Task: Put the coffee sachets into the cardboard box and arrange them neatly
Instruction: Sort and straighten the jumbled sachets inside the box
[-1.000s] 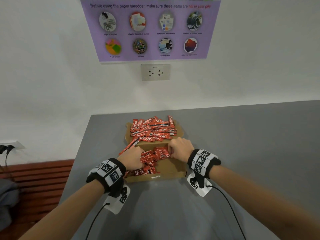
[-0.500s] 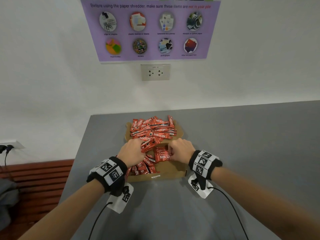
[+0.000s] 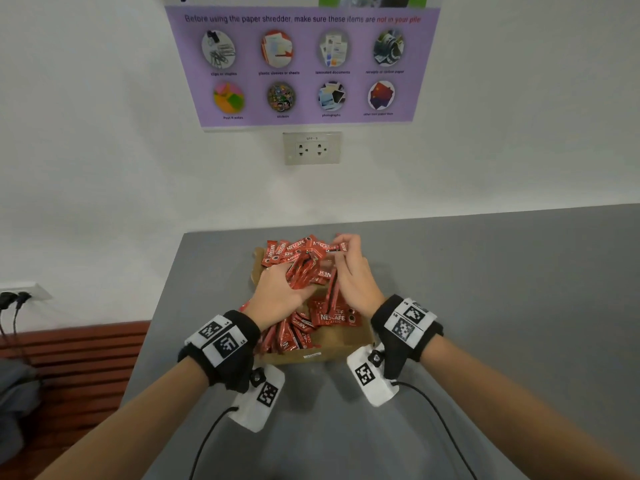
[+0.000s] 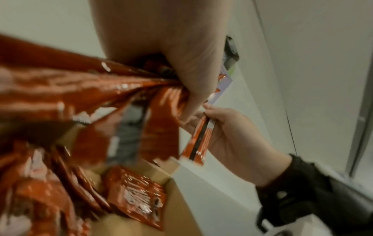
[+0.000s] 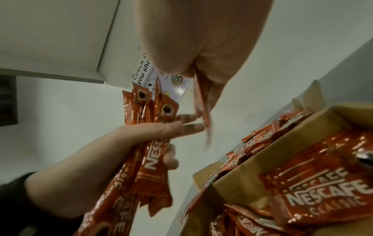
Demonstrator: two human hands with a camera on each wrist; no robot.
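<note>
A shallow cardboard box (image 3: 341,344) lies on the grey table, with several red Nescafe sachets (image 3: 330,318) lying loose in it. Beyond it a heap of sachets (image 3: 289,249) covers the box's far flap. My left hand (image 3: 278,292) is raised above the box and grips a bunch of sachets (image 5: 149,143) fanned out. My right hand (image 3: 353,271) is beside it and pinches a single sachet (image 4: 199,140) that hangs down by the bunch. In the right wrist view a flat stack of sachets (image 5: 322,188) sits in the box's corner.
The grey table (image 3: 485,306) runs wide to the right and toward me. A white wall with a socket (image 3: 311,147) and a purple poster (image 3: 301,64) stands just behind the heap. The table's left edge drops to a wooden bench (image 3: 76,358).
Both hands have risen from inside the box and moved toward the far heap. The left now lifts a bunch of sachets; the right has drawn one sachet out.
</note>
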